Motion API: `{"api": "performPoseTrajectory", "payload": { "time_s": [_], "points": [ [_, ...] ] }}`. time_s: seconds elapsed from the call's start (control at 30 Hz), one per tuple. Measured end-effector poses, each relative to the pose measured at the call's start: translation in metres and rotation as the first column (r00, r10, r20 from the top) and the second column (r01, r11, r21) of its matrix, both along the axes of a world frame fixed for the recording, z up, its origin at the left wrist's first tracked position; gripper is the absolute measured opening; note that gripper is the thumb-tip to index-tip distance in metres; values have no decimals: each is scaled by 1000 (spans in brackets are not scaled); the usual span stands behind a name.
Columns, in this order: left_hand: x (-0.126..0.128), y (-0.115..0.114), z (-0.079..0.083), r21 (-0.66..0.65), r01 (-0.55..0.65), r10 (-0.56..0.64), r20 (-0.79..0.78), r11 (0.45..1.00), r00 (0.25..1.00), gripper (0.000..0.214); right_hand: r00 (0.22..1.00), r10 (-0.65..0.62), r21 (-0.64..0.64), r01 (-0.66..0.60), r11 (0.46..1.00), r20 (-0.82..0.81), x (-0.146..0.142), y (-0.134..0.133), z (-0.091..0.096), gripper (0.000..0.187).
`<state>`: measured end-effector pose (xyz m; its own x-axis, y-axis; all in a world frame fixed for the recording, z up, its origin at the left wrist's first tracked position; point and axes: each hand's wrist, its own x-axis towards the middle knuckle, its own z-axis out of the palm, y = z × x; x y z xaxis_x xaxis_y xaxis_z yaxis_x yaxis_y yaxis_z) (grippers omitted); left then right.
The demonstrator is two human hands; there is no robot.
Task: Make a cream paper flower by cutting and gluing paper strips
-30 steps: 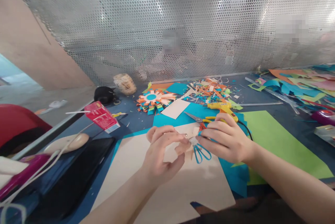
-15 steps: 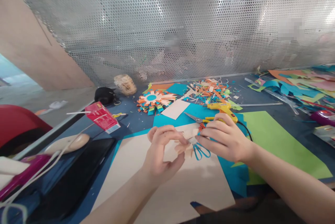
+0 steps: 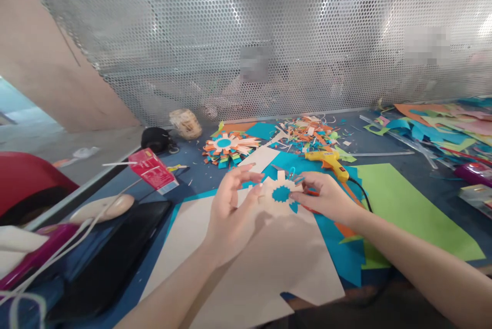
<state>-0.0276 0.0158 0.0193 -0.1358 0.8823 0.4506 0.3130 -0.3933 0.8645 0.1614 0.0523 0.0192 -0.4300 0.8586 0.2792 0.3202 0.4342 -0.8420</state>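
**Right hand (image 3: 330, 197) pinches a pale paper flower (image 3: 282, 194) over a peach sheet (image 3: 253, 278)**

The small flower, peach with a notched blue centre, is held up above the far part of the peach sheet, its face turned toward the camera. The right hand's thumb and fingertips are closed on its right edge, and a narrow blue loop (image 3: 292, 170) pokes up at the upper right. On the other side, the left hand (image 3: 229, 211) is half open with fingers curled and thumb stretched to the flower's left edge (whether it grips or merely hovers there, I cannot tell).

Under the peach sheet lies blue paper (image 3: 340, 249), with a green sheet (image 3: 411, 216) to the right. A yellow glue gun (image 3: 330, 161) rests just beyond the right hand. Farther back on the table (image 3: 426, 185), a fuller fringed flower (image 3: 230, 145) lies beside a heap of coloured scraps (image 3: 313, 134). A red drink carton (image 3: 152, 170) with a straw leans at left, near a flat black device (image 3: 115, 257). A perforated metal screen (image 3: 230, 37) stands behind it all.
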Motion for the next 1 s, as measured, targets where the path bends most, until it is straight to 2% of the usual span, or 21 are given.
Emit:
{"api": "performPoseTrajectory", "payload": {
  "time_s": [0.1, 0.33, 0.7, 1.0],
  "points": [
    [-3, 7, 0, -164, 65, -42, 136, 984, 990, 31, 999, 51, -49, -51, 997, -3, 1, 2, -4, 21],
    [-1, 9, 5, -277, 125, -84, 155, 953, 984, 26, 997, 60, -88, -57, 994, 39, 0, 4, -4, 19],
    [-2, 8, 6, -326, 98, -50, 154, 940, 987, 31, 992, 42, -55, -36, 998, 116, -1, 0, 0, 18],
    [-3, 10, 4, -361, 162, -75, 242, 918, 967, 34, 987, 35, -6, -35, 999, 157, 1, 1, 0, 16]
  ]
}}
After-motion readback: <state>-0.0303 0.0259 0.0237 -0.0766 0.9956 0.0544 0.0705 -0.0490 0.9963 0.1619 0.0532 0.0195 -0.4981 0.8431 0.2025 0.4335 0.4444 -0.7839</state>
